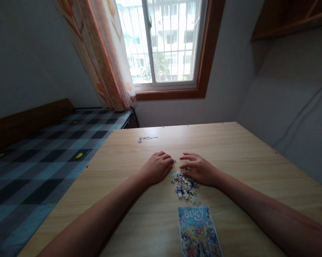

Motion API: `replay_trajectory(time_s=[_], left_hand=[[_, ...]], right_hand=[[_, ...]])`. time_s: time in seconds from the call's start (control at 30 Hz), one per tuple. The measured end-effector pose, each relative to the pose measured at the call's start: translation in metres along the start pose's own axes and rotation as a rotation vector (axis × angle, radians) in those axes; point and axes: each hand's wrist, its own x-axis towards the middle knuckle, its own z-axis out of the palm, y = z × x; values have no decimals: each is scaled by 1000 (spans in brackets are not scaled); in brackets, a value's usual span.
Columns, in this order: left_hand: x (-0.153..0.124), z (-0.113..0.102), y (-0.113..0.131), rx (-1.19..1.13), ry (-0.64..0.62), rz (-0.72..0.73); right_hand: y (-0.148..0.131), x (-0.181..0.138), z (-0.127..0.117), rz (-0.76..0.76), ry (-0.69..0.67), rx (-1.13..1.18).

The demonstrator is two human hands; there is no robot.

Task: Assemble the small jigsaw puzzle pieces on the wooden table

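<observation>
A loose pile of small jigsaw puzzle pieces (186, 187) lies on the wooden table, some white side up and others showing blue and mixed colours. Just to the left and beyond it is my left hand (159, 167), its fingers closed together with a small puzzle piece (175, 161) at their tips. My right hand (201, 170) reaches over the far right edge of the pile with its fingers spread apart. Its lower fingers cover some of the pieces, and nothing shows in its grasp.
A joined strip of puzzle pieces (147, 138) lies near the table's (257, 171) far left. In front of the pile is a colourful picture box or card marked "Bluey" (200, 232). A checked bed (56, 153) stands to the left; a window (171, 43) and curtain (107, 53) are beyond.
</observation>
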Motion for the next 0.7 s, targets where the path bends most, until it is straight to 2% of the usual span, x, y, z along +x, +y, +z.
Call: replay_trajectory(time_s=[0.2,0.53,0.7], left_hand=[[-2,-6,-15,43,8,-42],[-1,-4,-13,116,75,-50],[-1,-2,-15,131,87,-35]], right_hand=[[-2,1,-2,-13,4,20],[-2,1,-3,-105,39,-100],[-3,1,-4,-110,59,-66]])
